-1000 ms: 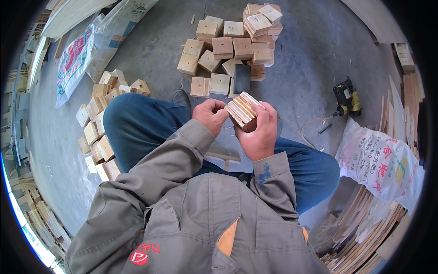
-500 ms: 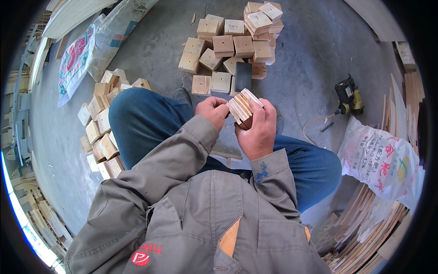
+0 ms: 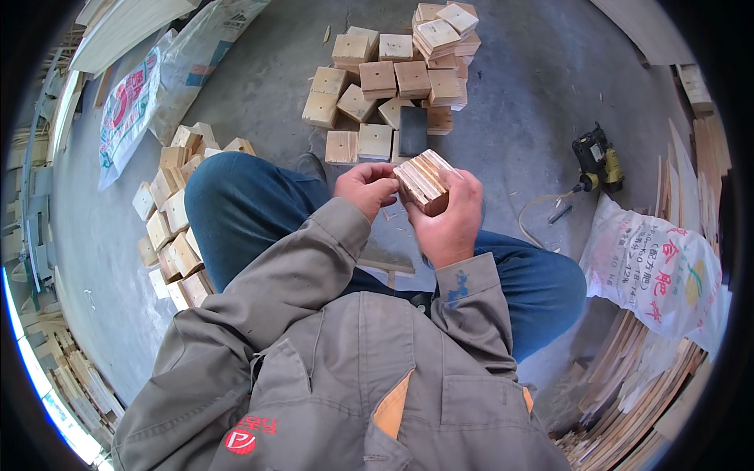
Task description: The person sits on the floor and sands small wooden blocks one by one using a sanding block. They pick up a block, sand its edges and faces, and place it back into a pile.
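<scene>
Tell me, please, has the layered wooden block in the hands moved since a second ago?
No: the layered wooden block stays just below the dark block on the floor.

We see two printed white sacks: one with red and green markings at our right, another with red and green print lying far left.

Grey concrete floor, sunlit, w/ hard shadows. Printed sacks lie at upper left & at right; thin wood slats piled lower right, long boards along top left edge.
</scene>
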Motion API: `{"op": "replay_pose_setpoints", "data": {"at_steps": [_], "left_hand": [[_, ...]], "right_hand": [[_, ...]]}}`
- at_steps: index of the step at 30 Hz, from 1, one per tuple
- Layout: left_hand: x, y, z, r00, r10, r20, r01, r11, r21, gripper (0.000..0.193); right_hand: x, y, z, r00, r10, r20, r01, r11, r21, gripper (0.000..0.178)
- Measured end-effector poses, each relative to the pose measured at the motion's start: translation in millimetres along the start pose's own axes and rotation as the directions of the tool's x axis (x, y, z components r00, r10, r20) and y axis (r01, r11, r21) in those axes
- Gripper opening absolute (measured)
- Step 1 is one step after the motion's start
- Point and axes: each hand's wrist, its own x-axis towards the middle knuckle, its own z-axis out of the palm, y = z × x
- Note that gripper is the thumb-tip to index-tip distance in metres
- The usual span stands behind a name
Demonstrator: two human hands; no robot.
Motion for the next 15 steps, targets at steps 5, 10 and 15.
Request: {"op": "replay_pose_setpoints", "data": {"at_steps": [5, 10, 15], "left_hand": [[2.7, -1.4, -6.0, 0.997, 0.056, 0.051, -0.062, 0.990, 0.129, 0.026], [8.4, -2.6, -16.4, 0.989, 0.102, 0.106, -0.120, 0.976, 0.182, 0.022], [9.2, -4.4, -21.7, 0.981, 0.167, 0.099, -0.191, 0.918, 0.348, 0.022]], "right_hand": [[0.4, 2.0, 1.2, 1.000, 0.016, 0.001, -0.016, 1.000, 0.017, 0.070], [0.5, 6.0, 2.2, 1.000, 0.003, 0.027, -0.004, 0.999, 0.039, 0.069], [-1.0, 6.8, 2.8, 0.995, 0.028, 0.097, -0.034, 0.998, 0.059, 0.070]]}}
